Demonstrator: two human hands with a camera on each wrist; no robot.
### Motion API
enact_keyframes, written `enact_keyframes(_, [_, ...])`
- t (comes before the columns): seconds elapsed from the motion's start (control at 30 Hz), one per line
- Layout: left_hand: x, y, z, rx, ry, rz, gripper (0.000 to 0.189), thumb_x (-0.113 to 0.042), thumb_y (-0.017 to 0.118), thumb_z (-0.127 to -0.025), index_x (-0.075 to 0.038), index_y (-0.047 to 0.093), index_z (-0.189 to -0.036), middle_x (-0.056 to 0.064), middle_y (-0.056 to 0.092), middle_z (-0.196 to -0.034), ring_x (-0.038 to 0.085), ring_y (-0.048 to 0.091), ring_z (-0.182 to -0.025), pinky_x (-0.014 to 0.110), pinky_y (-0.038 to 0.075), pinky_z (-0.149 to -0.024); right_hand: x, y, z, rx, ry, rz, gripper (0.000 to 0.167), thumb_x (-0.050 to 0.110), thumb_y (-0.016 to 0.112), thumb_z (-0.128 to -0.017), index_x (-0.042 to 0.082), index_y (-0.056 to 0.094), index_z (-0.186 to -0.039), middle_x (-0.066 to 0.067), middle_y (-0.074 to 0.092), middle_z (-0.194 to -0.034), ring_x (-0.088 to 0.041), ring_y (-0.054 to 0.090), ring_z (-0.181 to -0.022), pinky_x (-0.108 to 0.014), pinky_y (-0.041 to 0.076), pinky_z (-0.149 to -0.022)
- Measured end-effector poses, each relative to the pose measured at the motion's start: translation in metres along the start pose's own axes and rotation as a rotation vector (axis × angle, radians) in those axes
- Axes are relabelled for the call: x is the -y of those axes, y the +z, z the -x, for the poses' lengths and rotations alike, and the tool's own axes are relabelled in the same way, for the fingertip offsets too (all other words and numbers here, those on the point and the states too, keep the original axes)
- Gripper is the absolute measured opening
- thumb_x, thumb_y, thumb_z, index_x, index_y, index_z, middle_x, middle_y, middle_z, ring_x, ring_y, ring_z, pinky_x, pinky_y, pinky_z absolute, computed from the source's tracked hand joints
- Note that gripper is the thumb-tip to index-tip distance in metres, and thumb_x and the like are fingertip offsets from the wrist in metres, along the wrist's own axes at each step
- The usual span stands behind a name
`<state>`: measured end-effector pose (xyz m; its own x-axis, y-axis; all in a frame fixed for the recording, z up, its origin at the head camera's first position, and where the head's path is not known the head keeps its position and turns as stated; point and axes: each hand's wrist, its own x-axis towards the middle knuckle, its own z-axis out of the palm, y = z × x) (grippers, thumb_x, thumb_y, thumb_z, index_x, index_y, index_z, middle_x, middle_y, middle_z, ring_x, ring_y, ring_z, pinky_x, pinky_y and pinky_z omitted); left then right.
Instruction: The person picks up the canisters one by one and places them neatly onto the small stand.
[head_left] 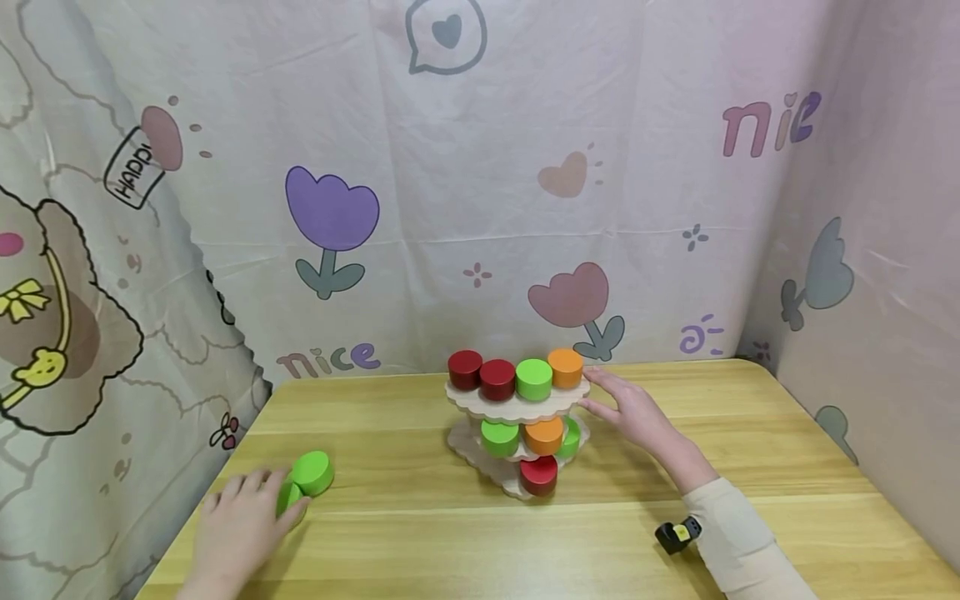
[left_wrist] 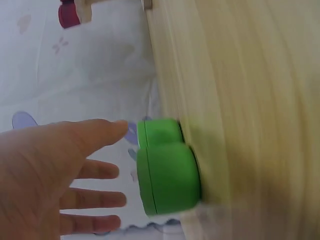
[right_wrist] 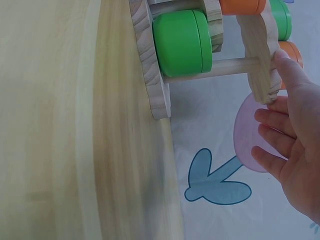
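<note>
A three-tier wooden stand with scalloped edges stands on the table, bearing red, green and orange round blocks. At its right side my right hand holds the edge of the top tier between thumb and fingers. Over at the left, two green round blocks, a farther one and a nearer one, sit against each other on the tabletop. My left hand is beside the nearer block, which it partly hides in the head view. Its thumb and fingers are extended in the left wrist view, with nothing between them.
The wooden table ends at a patterned cloth backdrop, with more cloth on both sides. A small black device is at the right sleeve.
</note>
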<state>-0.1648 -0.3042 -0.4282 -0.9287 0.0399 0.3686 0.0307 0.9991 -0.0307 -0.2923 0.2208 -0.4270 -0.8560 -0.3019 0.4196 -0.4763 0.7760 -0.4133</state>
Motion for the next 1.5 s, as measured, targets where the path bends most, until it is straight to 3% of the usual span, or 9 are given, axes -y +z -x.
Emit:
enact_keyframes(0.27, [0.016, 0.006, -0.001, 0.147, -0.038, -0.031, 0.065, -0.051, 0.074, -0.078, -0.001, 0.064, -0.118, 0.026, 0.065, -0.109, 0.047, 0.059, -0.097, 0.062, 0.044, -0.072, 0.0, 0.0, 0.001, -0.002, 0.003, 0.001, 0.058, 0.034, 0.067, -0.091, 0.003, 0.053, -0.138, -0.017, 0.052, -0.143, -0.04, 0.046, -0.135, -0.056, 0.038, -0.109])
enact_keyframes(0.43, [0.017, 0.008, -0.001, 0.174, -0.036, -0.02, 0.065, -0.051, 0.074, -0.078, 0.0, 0.064, -0.117, 0.025, 0.065, -0.11, 0.047, 0.06, -0.099, 0.063, 0.044, -0.074, -0.001, 0.001, 0.0, -0.006, -0.003, 0.001, 0.058, 0.034, 0.067, -0.091, 0.003, 0.053, -0.138, -0.017, 0.053, -0.143, -0.04, 0.047, -0.134, -0.056, 0.038, -0.109])
enact_keyframes(0.73, [0.006, 0.004, 0.003, 0.146, 0.006, -0.006, 0.064, -0.052, 0.074, -0.077, -0.002, 0.065, -0.117, 0.02, 0.067, -0.11, 0.044, 0.06, -0.1, 0.06, 0.044, -0.075, -0.001, 0.001, -0.001, -0.011, -0.006, 0.008, 0.058, 0.036, 0.066, -0.092, 0.004, 0.053, -0.138, -0.017, 0.053, -0.142, -0.039, 0.047, -0.135, -0.056, 0.039, -0.109])
enact_keyframes(1.13, [-0.029, -0.018, 0.002, 0.032, 0.098, -0.018, 0.062, -0.052, 0.078, -0.074, -0.006, 0.067, -0.114, 0.016, 0.069, -0.107, 0.039, 0.062, -0.1, 0.057, 0.046, -0.078, -0.001, 0.001, 0.0, -0.013, -0.001, -0.001, 0.058, 0.035, 0.066, -0.092, 0.003, 0.053, -0.138, -0.018, 0.053, -0.143, -0.039, 0.047, -0.134, -0.056, 0.039, -0.109])
enact_keyframes(1.5, [-0.061, -0.025, -0.007, -0.076, 0.212, -0.023, 0.059, -0.053, 0.079, -0.072, -0.01, 0.068, -0.112, 0.009, 0.07, -0.105, 0.03, 0.063, -0.098, 0.047, 0.048, -0.075, 0.0, 0.0, 0.0, 0.001, 0.004, 0.004, 0.058, 0.035, 0.067, -0.091, 0.003, 0.053, -0.138, -0.017, 0.053, -0.143, -0.039, 0.046, -0.135, -0.055, 0.038, -0.109])
